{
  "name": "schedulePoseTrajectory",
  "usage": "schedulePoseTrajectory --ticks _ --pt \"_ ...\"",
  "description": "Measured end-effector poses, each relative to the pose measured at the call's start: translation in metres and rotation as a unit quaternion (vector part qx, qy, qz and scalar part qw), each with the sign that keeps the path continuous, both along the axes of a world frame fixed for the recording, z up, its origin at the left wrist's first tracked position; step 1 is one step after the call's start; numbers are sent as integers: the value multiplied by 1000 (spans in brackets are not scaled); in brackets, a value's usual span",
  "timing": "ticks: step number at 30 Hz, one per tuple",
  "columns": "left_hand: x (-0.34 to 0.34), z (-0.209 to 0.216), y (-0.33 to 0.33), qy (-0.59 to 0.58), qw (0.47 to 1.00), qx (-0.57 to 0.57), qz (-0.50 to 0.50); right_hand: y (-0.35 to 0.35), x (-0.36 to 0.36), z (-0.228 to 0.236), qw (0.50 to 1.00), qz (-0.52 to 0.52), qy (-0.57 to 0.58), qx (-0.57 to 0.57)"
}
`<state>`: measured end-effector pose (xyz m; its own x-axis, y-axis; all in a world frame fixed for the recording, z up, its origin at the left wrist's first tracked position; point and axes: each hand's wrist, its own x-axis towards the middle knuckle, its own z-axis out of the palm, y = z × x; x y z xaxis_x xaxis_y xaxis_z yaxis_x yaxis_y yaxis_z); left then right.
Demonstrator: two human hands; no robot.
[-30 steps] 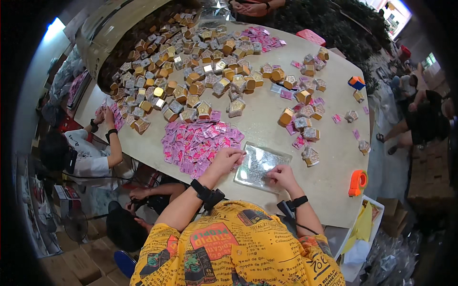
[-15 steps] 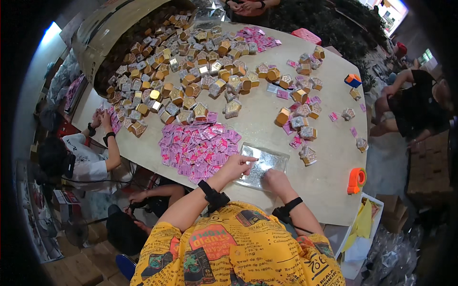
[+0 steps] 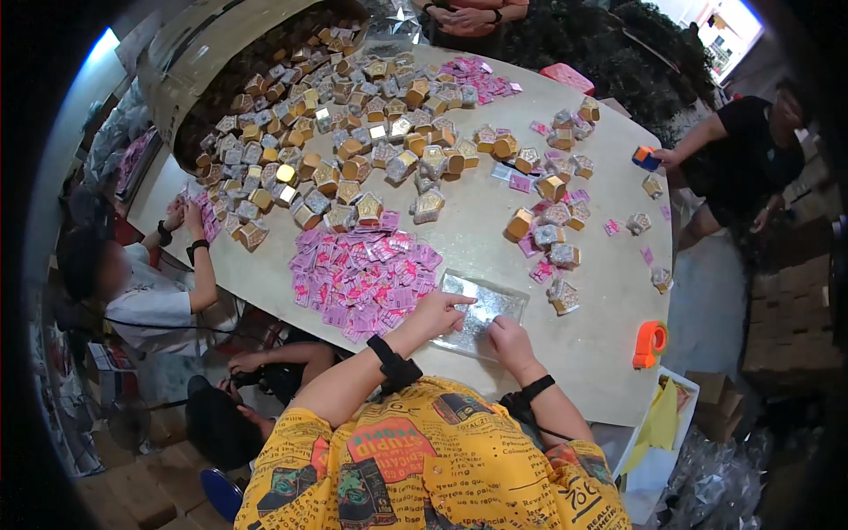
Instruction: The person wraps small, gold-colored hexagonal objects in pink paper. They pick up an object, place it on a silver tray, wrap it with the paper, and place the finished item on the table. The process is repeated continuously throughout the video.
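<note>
Head view: pink packets (image 3: pixel 362 278) lie heaped left of the tray, gold-and-silver ornaments (image 3: pixel 353 168) beyond, some inside an open carton (image 3: pixel 181 66). Clear shallow tray (image 3: pixel 511 300), near table edge, holds silvery bits (image 3: pixel 480 316); long axis runs left to right. Left hand (image 3: pixel 437 316) extends its index finger; right hand (image 3: pixel 514 344) has fingertips together, any contents hidden.

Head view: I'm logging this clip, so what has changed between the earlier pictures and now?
The left hand has moved rightward, from the clear tray's left edge to over it. At the far right, a co-worker has come up to the table, and that person's hand now touches the blue-and-orange object. The right hand stays at the tray; the pink packets and orange tape dispenser lie as before.
</note>
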<state>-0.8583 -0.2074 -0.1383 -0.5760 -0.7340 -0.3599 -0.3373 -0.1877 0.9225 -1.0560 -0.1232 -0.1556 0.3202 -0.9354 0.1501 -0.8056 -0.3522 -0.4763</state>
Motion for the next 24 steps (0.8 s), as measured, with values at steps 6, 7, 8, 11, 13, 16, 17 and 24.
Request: schedulePoseTrajectory --ticks 6,7,8,11,13,16,17,24 --pt "-1 17 -2 -30 999 -9 -12 -1 -4 -32 785 -262 -468 311" --pt "1 14 -2 -28 1000 -7 -7 -6 -2 -23 696 -287 -547 367" --pt "4 9 -2 -26 1000 -6 -2 -8 0 -15 671 -296 -566 377" --pt "6 6 -2 -13 1000 -5 5 -12 -4 -14 551 -284 -674 401" --pt "6 6 -2 -7 1000 -5 7 -12 -10 -27 462 -248 -728 441" --pt "4 3 -3 -9 1000 -10 4 -8 -11 -42 389 -226 -769 454" --pt "4 2 -3 -12 1000 -16 1 -7 -9 -43 376 -224 -777 452" --pt "1 9 -2 4 1000 3 4 -13 1 -20 452 -207 -773 394"
